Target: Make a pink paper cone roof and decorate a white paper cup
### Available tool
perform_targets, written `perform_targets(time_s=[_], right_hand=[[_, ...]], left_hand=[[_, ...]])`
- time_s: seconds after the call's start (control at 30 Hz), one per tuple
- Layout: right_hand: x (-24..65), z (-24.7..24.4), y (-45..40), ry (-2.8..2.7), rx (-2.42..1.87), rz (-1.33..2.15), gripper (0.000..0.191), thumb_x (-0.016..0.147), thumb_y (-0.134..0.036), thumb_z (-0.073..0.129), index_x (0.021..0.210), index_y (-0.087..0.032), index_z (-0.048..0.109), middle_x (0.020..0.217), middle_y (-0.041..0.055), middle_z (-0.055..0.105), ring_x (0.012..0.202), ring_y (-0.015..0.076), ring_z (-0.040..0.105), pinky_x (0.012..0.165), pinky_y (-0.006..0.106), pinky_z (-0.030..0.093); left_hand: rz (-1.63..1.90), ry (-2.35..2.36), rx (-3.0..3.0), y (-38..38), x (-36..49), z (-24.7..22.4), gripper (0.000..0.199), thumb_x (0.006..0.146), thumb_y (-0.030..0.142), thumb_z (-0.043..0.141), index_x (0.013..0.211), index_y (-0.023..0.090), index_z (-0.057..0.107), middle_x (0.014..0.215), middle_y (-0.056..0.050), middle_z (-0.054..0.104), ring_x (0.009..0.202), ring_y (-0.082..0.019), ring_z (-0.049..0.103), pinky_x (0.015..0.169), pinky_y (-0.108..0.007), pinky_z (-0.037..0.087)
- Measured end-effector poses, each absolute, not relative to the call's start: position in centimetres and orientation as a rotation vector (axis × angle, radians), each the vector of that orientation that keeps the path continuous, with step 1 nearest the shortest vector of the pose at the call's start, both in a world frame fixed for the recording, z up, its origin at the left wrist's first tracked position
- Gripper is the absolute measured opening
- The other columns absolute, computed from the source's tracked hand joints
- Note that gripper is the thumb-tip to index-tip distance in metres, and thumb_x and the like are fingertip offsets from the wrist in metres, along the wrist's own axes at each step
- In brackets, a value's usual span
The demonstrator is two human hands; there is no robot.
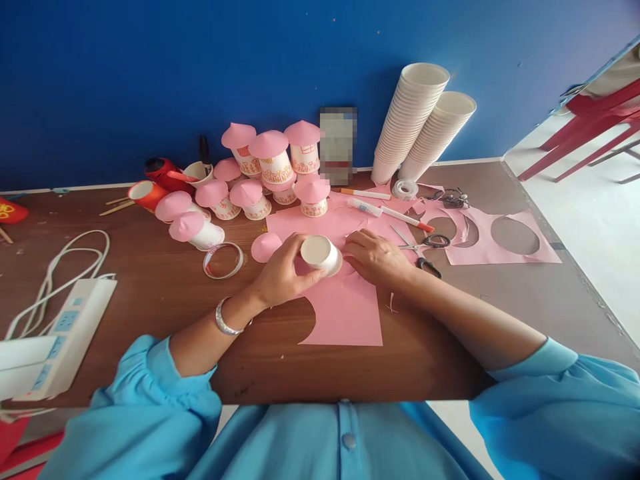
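My left hand (286, 270) is wrapped round a white paper cup (327, 260), which is tilted with its closed base facing up. Close by on the right, my right hand (377, 257) rests low over pink paper with its fingers curled together. What those fingertips pinch, if anything, is hidden. Under both hands lies a cut sheet of pink paper (350, 320). A pink paper cone (267, 247) sits just left of the cup. Open scissors (420, 248) with black handles lie right of my right hand.
Several decorated cups with pink cone roofs (270, 157) stand at the back. Two tall stacks of white cups (413, 123) lean by the blue wall. Markers (407, 219), a tape roll (223, 261), pink offcuts (505, 243) and a power strip (83, 333) lie around.
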State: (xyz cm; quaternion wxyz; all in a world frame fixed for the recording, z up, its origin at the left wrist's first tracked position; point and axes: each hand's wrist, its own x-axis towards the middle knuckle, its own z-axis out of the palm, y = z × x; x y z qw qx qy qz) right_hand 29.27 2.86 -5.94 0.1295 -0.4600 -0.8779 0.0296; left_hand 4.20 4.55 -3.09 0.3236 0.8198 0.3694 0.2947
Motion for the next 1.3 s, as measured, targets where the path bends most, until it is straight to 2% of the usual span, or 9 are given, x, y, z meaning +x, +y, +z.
perform_targets(time_s=[0.13,0.33,0.53,0.63,0.73,0.87,0.97,1.13,1.3], right_hand=[[30.1,-7.0,3.2,-2.456,-1.327,-0.006,0.022,0.103,-0.015,0.049,0.101,-0.015,0.071,0.110,0.0129,0.071,0.097,0.0249,0.060,0.076,0.037,0.049],[30.3,-7.4,3.4,-2.447,-1.279,0.008,0.029,0.106,-0.020,0.042,0.100,-0.019,0.071,0.111,0.0121,0.070,0.097,0.0244,0.057,0.078,0.036,0.047],[30.4,-7.0,2.9,-2.437,-1.302,0.110,0.021,0.101,-0.016,0.050,0.102,-0.019,0.071,0.114,0.0125,0.071,0.100,0.0257,0.058,0.079,0.038,0.048],[30.5,-6.0,2.9,-2.443,-1.356,0.060,0.020,0.101,-0.019,0.054,0.112,-0.017,0.070,0.111,0.0129,0.071,0.099,0.0260,0.058,0.074,0.036,0.046],[30.8,-4.4,4.3,-2.468,-1.452,-0.102,0.029,0.105,-0.022,0.047,0.124,-0.018,0.068,0.110,0.0143,0.069,0.100,0.0274,0.056,0.070,0.036,0.041],[31.4,-2.7,8.2,-2.458,-1.599,-0.314,0.043,0.106,-0.015,0.033,0.139,-0.020,0.061,0.112,0.0162,0.066,0.097,0.0286,0.052,0.068,0.036,0.034],[32.0,-2.5,11.3,-2.464,-1.603,-0.413,0.055,0.103,-0.008,0.033,0.150,-0.027,0.052,0.116,0.0158,0.064,0.099,0.0288,0.051,0.075,0.038,0.034],[32.8,-2.8,14.6,-2.576,-1.547,-0.511,0.058,0.104,-0.012,0.031,0.156,-0.034,0.047,0.114,0.0156,0.064,0.097,0.0297,0.052,0.079,0.041,0.034],[33.1,-3.0,16.4,-2.566,-1.535,-0.556,0.058,0.104,-0.014,0.032,0.157,-0.034,0.044,0.112,0.0149,0.064,0.098,0.0287,0.053,0.080,0.040,0.034]], left_hand=[[0.725,0.952,2.199,4.5,4.3,-3.9,0.038,0.085,0.026,0.075,0.117,0.019,0.056,0.113,-0.009,0.069,0.103,-0.024,0.066,0.091,-0.040,0.056],[0.690,0.958,2.288,4.7,4.1,-5.3,0.042,0.087,0.031,0.077,0.121,0.022,0.055,0.120,-0.010,0.069,0.113,-0.028,0.064,0.098,-0.045,0.054],[0.663,1.012,2.257,4.8,4.1,-5.8,0.046,0.084,0.034,0.081,0.122,0.024,0.056,0.124,-0.010,0.068,0.116,-0.031,0.064,0.099,-0.047,0.054],[0.660,1.017,2.246,4.8,4.1,-5.9,0.048,0.084,0.035,0.081,0.123,0.024,0.056,0.125,-0.011,0.068,0.117,-0.030,0.063,0.100,-0.047,0.053],[0.645,1.011,2.246,4.8,4.1,-5.9,0.045,0.086,0.037,0.079,0.122,0.023,0.057,0.125,-0.011,0.067,0.115,-0.029,0.062,0.099,-0.047,0.053],[0.618,1.031,2.246,4.9,4.1,-5.8,0.042,0.087,0.039,0.078,0.119,0.022,0.058,0.122,-0.010,0.067,0.112,-0.029,0.062,0.096,-0.048,0.053],[0.610,1.040,2.236,4.9,4.1,-5.8,0.045,0.086,0.041,0.079,0.120,0.021,0.058,0.122,-0.011,0.067,0.113,-0.030,0.063,0.095,-0.049,0.054],[0.613,1.030,2.208,4.9,4.0,-5.8,0.048,0.085,0.041,0.079,0.123,0.021,0.057,0.125,-0.011,0.067,0.117,-0.031,0.062,0.099,-0.051,0.054],[0.592,1.031,2.220,5.0,3.9,-5.8,0.048,0.085,0.041,0.078,0.123,0.022,0.057,0.125,-0.011,0.067,0.115,-0.031,0.063,0.098,-0.050,0.053]])
